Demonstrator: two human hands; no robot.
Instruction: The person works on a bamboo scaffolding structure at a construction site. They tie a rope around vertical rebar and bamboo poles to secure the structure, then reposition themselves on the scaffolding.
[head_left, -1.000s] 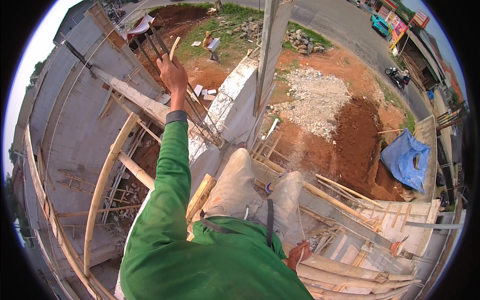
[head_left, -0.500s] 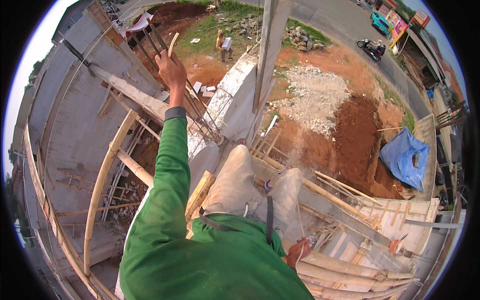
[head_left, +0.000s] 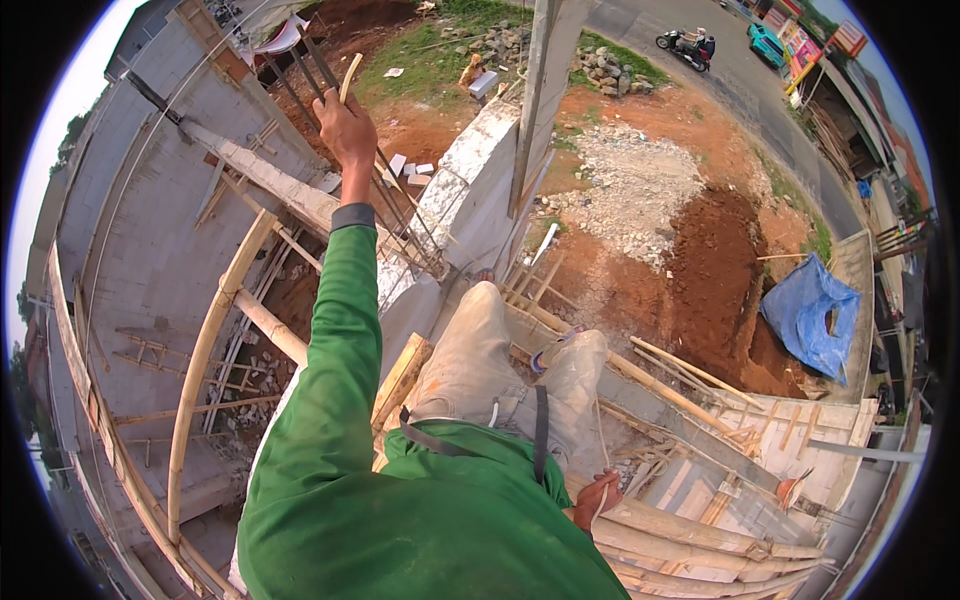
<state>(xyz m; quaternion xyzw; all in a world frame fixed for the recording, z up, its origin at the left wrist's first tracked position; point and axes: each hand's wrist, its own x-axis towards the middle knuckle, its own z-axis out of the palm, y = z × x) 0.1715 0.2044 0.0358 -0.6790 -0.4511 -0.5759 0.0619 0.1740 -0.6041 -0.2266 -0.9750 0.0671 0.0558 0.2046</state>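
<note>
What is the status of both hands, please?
Left hand gripping thin dark steel rods. Right hand holding thin pale cord. Long round bamboo poles close beside it.

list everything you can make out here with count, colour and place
steel rods: several, dark, upper left
curved strip: one, pale tan, beside the rods
cord: one, pale, lower right
bamboo poles: many, tan, left and lower right
tarp: one, blue, right
rubble: one patch, whitish, right of centre
soil: one heap, red-brown, below rubble
stones: many, grey, top centre
motorbike: one, dark, on the road
car: one, turquoise, top right
co-worker: one, yellowish-brown, near the stones
legs: two, beige trousers, centre
left hand: one, green sleeve, at the rods
right hand: one, holding cord
</note>
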